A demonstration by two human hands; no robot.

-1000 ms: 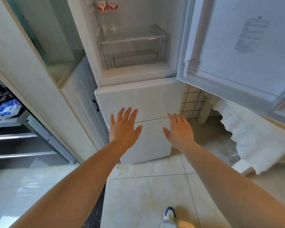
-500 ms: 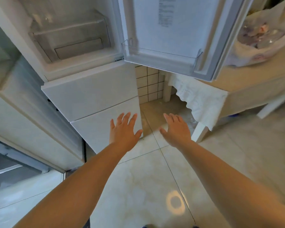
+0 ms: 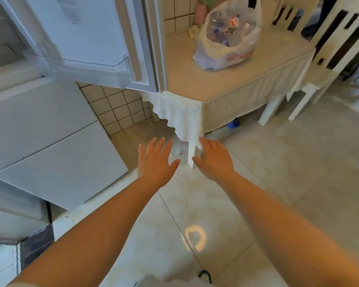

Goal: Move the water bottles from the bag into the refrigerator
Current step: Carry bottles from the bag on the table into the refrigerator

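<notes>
Both hands' fingers (image 3: 153,146) spread, empty, well short of the bag (image 3: 226,50) of bottles.

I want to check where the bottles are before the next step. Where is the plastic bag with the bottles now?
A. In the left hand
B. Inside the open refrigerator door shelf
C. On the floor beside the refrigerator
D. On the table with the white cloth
D: the plastic bag sits on the table, to the right of the open refrigerator door, while the left hand and the right hand hold nothing.
</notes>
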